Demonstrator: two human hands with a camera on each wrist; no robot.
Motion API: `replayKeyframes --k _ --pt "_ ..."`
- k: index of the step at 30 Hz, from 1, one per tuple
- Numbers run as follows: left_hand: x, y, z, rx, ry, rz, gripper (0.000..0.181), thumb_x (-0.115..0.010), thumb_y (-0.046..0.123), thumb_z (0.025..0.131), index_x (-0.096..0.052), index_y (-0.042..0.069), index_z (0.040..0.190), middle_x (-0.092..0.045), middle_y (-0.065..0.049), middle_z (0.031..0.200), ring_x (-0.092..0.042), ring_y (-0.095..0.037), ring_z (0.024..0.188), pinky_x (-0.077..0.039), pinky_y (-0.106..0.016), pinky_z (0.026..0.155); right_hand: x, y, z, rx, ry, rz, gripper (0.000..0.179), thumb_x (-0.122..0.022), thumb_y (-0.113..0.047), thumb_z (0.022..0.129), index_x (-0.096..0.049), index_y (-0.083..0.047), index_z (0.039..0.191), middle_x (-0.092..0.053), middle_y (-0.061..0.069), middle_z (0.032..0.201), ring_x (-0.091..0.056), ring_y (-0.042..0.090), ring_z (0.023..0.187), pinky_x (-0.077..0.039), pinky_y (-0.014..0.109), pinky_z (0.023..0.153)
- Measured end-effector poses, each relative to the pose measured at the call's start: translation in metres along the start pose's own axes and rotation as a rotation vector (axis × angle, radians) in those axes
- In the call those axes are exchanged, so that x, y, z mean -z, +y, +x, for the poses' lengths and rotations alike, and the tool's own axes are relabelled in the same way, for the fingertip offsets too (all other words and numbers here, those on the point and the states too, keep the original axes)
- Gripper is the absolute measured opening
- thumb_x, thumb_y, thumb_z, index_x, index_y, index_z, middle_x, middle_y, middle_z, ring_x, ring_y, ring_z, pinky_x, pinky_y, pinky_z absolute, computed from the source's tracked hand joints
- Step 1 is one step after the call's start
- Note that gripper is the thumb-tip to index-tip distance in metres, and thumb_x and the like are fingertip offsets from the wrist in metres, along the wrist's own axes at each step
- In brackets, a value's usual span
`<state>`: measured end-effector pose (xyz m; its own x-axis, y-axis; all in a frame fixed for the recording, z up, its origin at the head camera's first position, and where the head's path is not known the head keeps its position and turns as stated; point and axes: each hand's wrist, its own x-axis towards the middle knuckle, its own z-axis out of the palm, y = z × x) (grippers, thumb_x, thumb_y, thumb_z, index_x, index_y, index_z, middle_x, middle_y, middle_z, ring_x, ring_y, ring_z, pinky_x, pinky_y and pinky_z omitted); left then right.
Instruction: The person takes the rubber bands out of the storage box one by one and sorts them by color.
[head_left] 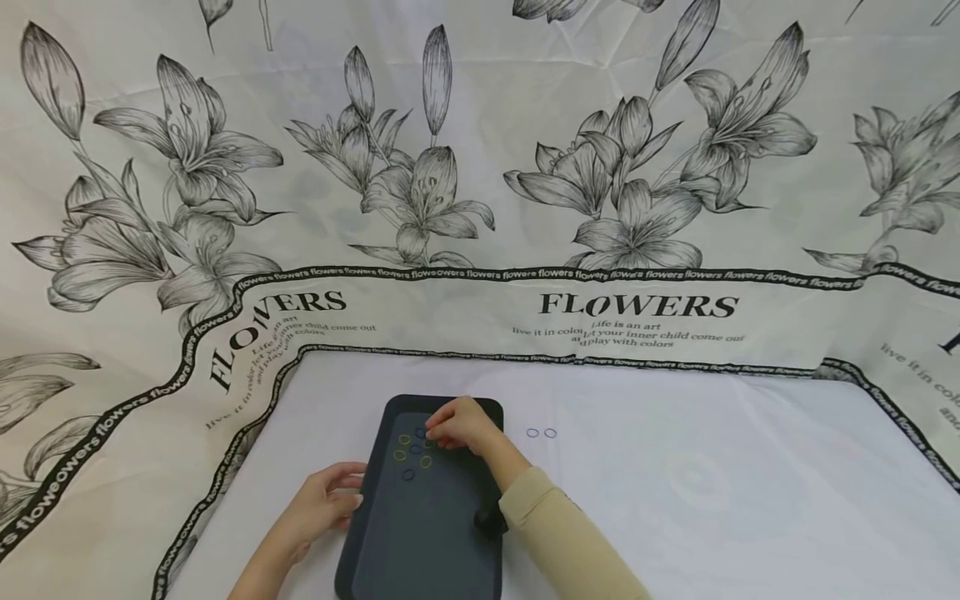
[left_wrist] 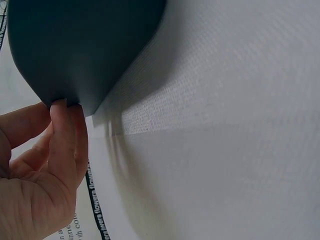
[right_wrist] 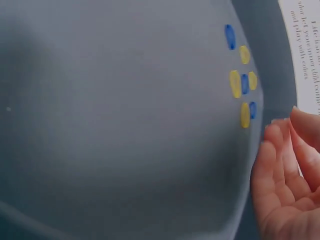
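Note:
A dark blue-grey tray (head_left: 427, 533) lies lengthwise on the white tabletop. Several small blue rings (right_wrist: 230, 37) and yellow rings (right_wrist: 235, 84) lie grouped near its far end. My left hand (head_left: 318, 508) holds the tray's left edge; in the left wrist view its thumb and fingers pinch the rim. Over the tray's far end, my right hand (head_left: 463, 427) has its fingertips close together beside the rings. The right wrist view shows that hand's thumb and fingers bent near the tray's rim, and I cannot tell whether a ring is between them.
Two blue rings (head_left: 542, 433) lie side by side on the tabletop (head_left: 675, 500), right of the tray. A black thing (head_left: 489, 521) shows beside the right sleeve at the tray's right edge. Cloth printed with flowers (head_left: 420, 192) hangs behind and along the left side.

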<state>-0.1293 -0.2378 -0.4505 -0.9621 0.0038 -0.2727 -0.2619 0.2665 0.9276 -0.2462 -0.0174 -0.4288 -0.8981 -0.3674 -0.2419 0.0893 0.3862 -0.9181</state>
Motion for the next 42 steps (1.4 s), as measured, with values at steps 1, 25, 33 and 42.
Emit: replayKeyframes --k 1,25,33,42 --pt "0.0 0.0 0.0 -0.003 -0.003 -0.001 0.045 -0.057 -0.005 0.082 -0.05 -0.004 0.126 -0.059 -0.016 0.109 -0.06 -0.02 0.083 -0.051 -0.035 0.063 -0.001 0.002 0.0 0.001 0.018 -0.007 0.017 -0.07 0.001 0.077 -0.07 0.007 0.093 -0.06 -0.001 0.063 -0.054 0.008 0.054 -0.051 0.027 0.056" --pt "0.002 -0.002 0.001 -0.016 -0.018 -0.007 0.045 -0.057 -0.004 0.083 -0.048 -0.006 0.127 -0.059 -0.017 0.109 -0.06 -0.021 0.083 -0.051 -0.035 0.062 -0.019 0.021 0.007 0.209 0.209 -0.42 0.015 -0.082 -0.008 0.066 -0.073 -0.005 0.077 -0.065 0.0 0.069 -0.053 0.011 0.064 -0.045 0.031 0.066" --pt "0.002 -0.004 0.0 -0.023 -0.021 -0.004 0.046 -0.058 -0.005 0.083 -0.048 -0.007 0.127 -0.059 -0.018 0.11 -0.061 -0.021 0.084 -0.051 -0.036 0.062 -0.02 0.022 0.006 0.205 0.207 -0.426 0.011 -0.081 -0.007 0.067 -0.071 -0.006 0.071 -0.066 0.0 0.068 -0.054 0.012 0.064 -0.046 0.031 0.066" --pt "-0.001 -0.001 0.0 -0.02 0.008 0.026 0.044 -0.056 -0.008 0.081 -0.05 -0.006 0.125 -0.06 -0.016 0.106 -0.059 -0.02 0.078 -0.05 -0.033 0.058 -0.02 0.022 0.005 0.257 0.182 -0.471 0.014 -0.078 -0.007 0.07 -0.067 -0.006 0.061 -0.063 -0.003 0.063 -0.047 0.007 0.055 -0.041 0.023 0.055"
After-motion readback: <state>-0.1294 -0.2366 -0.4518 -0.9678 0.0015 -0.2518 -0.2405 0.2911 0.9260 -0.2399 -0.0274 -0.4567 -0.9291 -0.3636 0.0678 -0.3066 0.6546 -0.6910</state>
